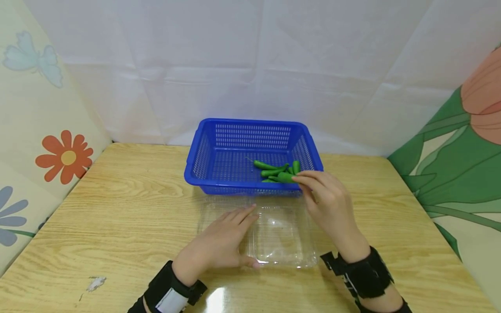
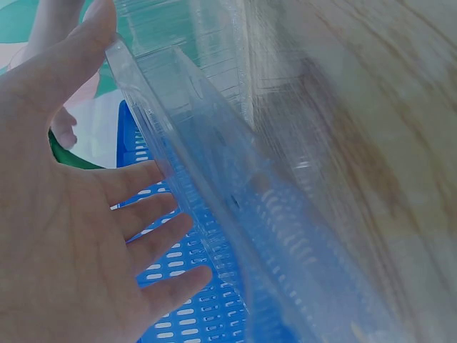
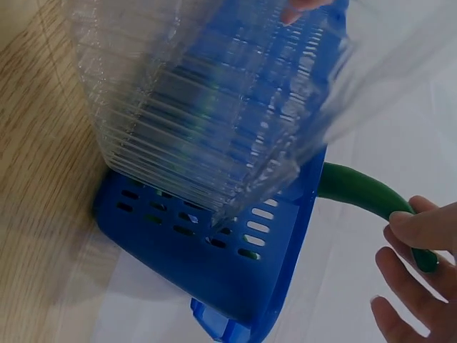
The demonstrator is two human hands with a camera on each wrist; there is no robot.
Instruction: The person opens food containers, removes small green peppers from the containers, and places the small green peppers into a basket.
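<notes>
My right hand (image 1: 332,202) pinches a green chili pepper (image 3: 360,187) between thumb and fingers at the basket's front right rim. Several more green chili peppers (image 1: 270,172) lie in the right part of the blue plastic basket (image 1: 235,184). In front of the basket stands a clear plastic box (image 1: 278,237) with a hinged lid, unfolded. Spread, fairly straight fingers of my left hand (image 1: 219,245) touch the box near its middle fold. The left wrist view has the thumb (image 2: 96,25) against the box's edge.
A wooden table (image 1: 117,208) carries the basket and box, with a worn patch (image 1: 96,283) at the lower left. Behind it hangs a white cloth (image 1: 188,65). Panels with painted flowers (image 1: 68,157) stand along both sides.
</notes>
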